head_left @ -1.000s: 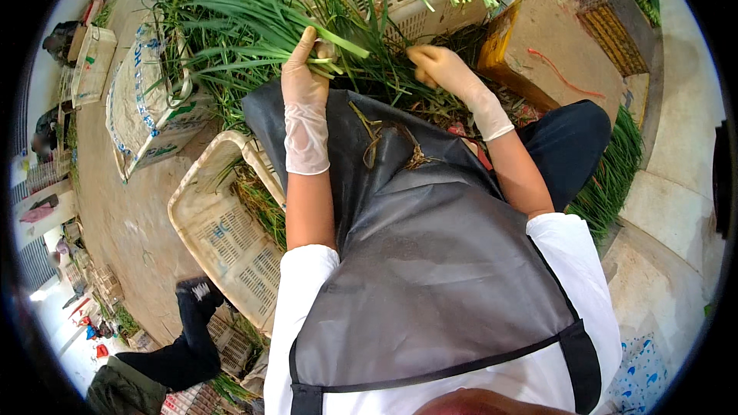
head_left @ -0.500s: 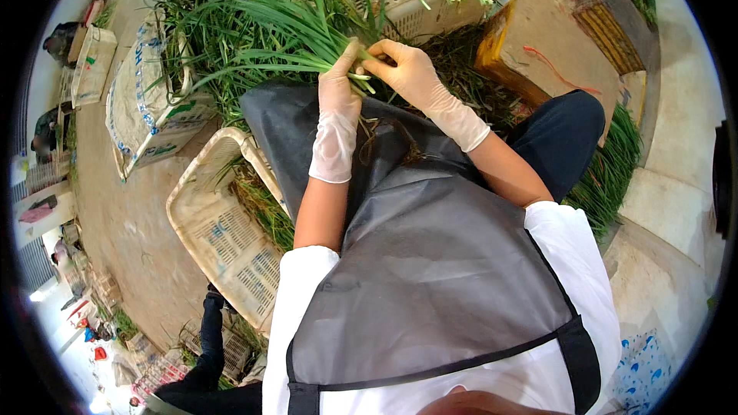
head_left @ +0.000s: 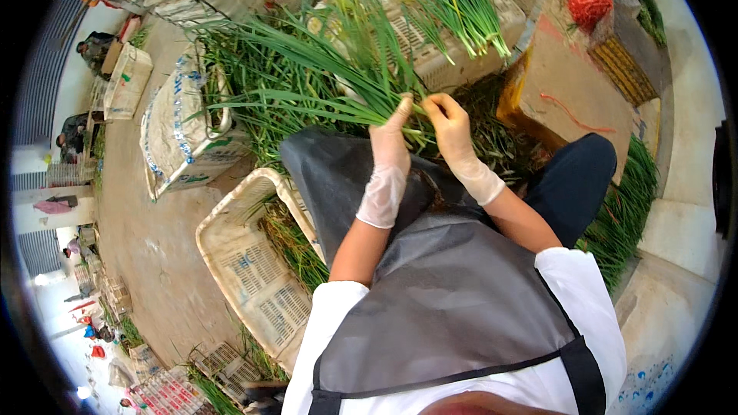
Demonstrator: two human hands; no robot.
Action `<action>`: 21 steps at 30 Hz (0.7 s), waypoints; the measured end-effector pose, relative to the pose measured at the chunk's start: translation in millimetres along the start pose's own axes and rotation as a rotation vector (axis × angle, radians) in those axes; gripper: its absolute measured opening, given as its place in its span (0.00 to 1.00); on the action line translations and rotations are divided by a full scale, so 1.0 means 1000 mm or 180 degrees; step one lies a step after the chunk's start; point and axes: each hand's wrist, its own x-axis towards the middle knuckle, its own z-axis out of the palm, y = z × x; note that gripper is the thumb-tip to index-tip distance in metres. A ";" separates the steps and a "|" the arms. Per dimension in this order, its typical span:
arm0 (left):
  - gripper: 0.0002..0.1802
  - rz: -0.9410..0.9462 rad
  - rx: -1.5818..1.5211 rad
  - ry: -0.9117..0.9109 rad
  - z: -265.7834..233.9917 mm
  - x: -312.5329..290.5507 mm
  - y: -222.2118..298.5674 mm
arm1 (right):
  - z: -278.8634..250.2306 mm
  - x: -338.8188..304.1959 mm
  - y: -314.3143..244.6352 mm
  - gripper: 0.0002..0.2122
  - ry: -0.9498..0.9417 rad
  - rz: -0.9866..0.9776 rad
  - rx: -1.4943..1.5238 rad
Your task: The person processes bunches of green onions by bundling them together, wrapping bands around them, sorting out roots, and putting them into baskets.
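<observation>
In my gloved left hand [head_left: 390, 146] is a bunch of green onions [head_left: 338, 81], gripped near the pale root ends, the long leaves fanning out to the far left. My gloved right hand [head_left: 452, 134] is beside it, thumb and forefinger pinched at a stalk by the base of the bunch. Just what lies between those fingertips is too small to make out fully. Below both hands, a dark grey apron [head_left: 446, 292] covers my lap. Another bunch of green onions [head_left: 469, 15], with white ends toward me, rests on an upturned pale plastic crate [head_left: 453, 69].
At my left stands a cream plastic basket [head_left: 254, 280] with loose leaves inside. Beyond it is a white box [head_left: 173, 138] with a sack over it. Right of my knee lie more greens [head_left: 626, 207] and a wooden block [head_left: 576, 92]; red twine [head_left: 590, 6] sits farther back.
The view has shifted, so hands and surroundings appear lower and farther right. The left hand still grips the bunch, and the right stays pinched close beside it.
</observation>
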 end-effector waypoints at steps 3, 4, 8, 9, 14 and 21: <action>0.10 -0.0297 -0.0053 0.0016 0.005 -0.010 0.001 | -0.018 -0.008 0.019 0.06 0.0164 0.0179 0.0082; 0.09 -0.0161 -0.0042 0.0151 -0.001 -0.002 0.009 | -0.032 -0.003 0.028 0.06 0.0149 0.0329 0.0466; 0.10 0.0021 -0.0171 0.0244 -0.047 0.024 0.054 | -0.096 0.006 0.091 0.15 -0.1119 0.1148 -0.2996; 0.11 0.0104 -0.0232 0.0141 -0.054 0.026 0.058 | -0.086 0.004 0.070 0.20 -0.1400 0.1263 -0.3276; 0.12 -0.0031 -0.0240 -0.0045 -0.025 0.011 0.045 | -0.017 0.016 -0.014 0.20 -0.1627 0.0198 -0.0399; 0.12 -0.0400 -0.0234 -0.0482 -0.033 0.014 0.040 | -0.002 0.034 -0.018 0.11 -0.1630 -0.1742 -0.1676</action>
